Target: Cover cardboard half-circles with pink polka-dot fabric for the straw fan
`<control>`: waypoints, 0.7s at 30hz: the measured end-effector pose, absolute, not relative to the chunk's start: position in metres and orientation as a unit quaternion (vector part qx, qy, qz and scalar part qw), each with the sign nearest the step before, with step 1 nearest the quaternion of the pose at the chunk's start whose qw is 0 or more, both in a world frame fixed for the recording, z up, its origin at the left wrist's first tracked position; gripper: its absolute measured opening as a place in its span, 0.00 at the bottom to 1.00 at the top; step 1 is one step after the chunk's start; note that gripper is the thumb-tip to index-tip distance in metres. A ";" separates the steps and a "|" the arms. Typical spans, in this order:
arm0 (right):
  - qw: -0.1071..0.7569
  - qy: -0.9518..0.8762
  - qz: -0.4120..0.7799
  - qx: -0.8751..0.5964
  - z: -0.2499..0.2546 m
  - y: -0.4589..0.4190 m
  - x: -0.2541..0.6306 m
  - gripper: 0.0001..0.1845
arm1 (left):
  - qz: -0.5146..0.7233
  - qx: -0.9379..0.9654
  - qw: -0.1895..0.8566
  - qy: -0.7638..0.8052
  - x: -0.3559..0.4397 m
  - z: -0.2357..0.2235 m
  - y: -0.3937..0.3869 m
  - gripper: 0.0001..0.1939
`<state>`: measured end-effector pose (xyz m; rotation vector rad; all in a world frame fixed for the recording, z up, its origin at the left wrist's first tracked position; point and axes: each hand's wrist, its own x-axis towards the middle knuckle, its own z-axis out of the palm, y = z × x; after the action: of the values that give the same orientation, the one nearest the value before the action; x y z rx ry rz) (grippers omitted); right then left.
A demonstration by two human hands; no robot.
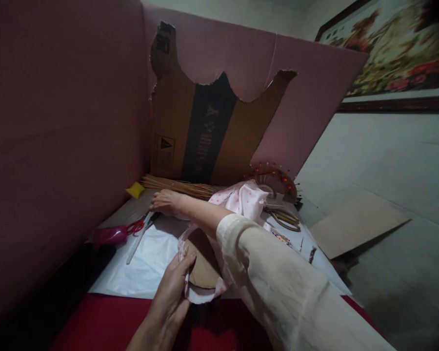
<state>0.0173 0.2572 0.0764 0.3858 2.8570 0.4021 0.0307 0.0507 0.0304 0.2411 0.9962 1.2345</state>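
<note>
Rounded cardboard piece [204, 263] sits low centre, over the near edge of the white sheet [146, 278]; left hand [173, 278] is clamped on its left rim, thumb on top, pinching polka-dot fabric [241, 199] along with it; the fabric runs around the piece's left and lower edges and bunches up beyond it. Right hand [165, 202] is beyond the piece and to its left, arm crossing above it; fingers curled down at the upper end of a pale thin stick [135, 246] (can't tell if they're closed on it or just over it).

Left of the piece: red-handled scissors [136, 226], pink object [111, 235] beside them; further off that way, small yellow item [135, 190]. Beyond the piece: bundle of thin sticks [179, 186], torn cardboard panel [214, 131] upright behind. Right of it: gold-handled scissors [286, 219], multicoloured beads [281, 238]; farther back on that side, curved item with red-tipped pins [278, 181] (they look like pins, anyway); red surface [106, 319] on the near side.
</note>
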 end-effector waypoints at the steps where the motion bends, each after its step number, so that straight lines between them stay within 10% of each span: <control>1: 0.123 0.975 0.137 0.126 0.077 0.257 0.017 0.11 | 0.552 0.109 0.695 0.448 0.031 0.031 0.051 0.23; 21: 0.067 0.966 0.106 0.228 0.083 0.217 0.045 0.11 | 0.556 0.149 0.678 0.457 0.034 0.034 0.046 0.23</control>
<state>0.0454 0.2170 0.0828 0.6874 2.9108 0.3207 0.0344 0.0462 0.0336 0.3355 1.0264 1.2486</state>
